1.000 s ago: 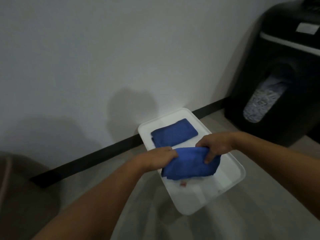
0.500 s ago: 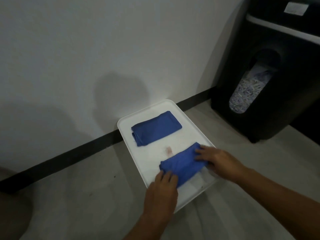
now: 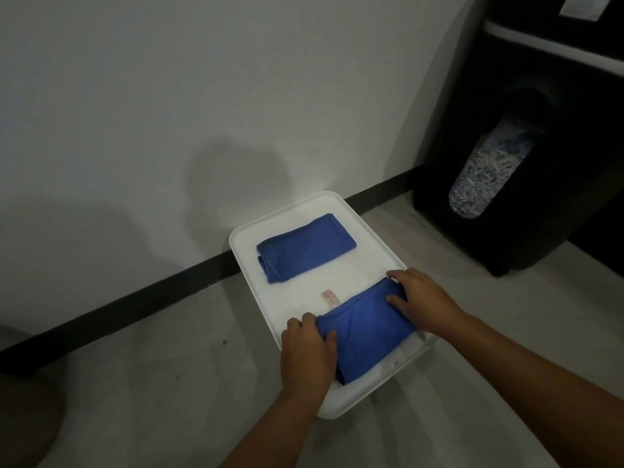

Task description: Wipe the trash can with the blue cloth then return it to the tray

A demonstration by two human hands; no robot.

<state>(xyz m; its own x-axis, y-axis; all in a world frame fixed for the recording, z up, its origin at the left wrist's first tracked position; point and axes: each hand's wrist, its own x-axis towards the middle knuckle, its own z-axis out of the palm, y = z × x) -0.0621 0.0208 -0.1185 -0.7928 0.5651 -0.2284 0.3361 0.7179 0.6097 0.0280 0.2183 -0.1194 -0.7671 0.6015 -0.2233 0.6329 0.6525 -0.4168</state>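
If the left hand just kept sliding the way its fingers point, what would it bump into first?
Probably the small pinkish label on the tray floor, then the far folded blue cloth. The left hand points up-tray; exact line is uncertain.

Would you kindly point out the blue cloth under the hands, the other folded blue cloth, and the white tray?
blue cloth under the hands (image 3: 364, 336), head view, its middle.
other folded blue cloth (image 3: 309, 246), head view, its top face.
white tray (image 3: 290, 207), head view, far rim.

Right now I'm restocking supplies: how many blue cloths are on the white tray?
2. One folded blue cloth lies at the tray's far end; the other blue cloth lies at the near end under both hands. None seem hidden.
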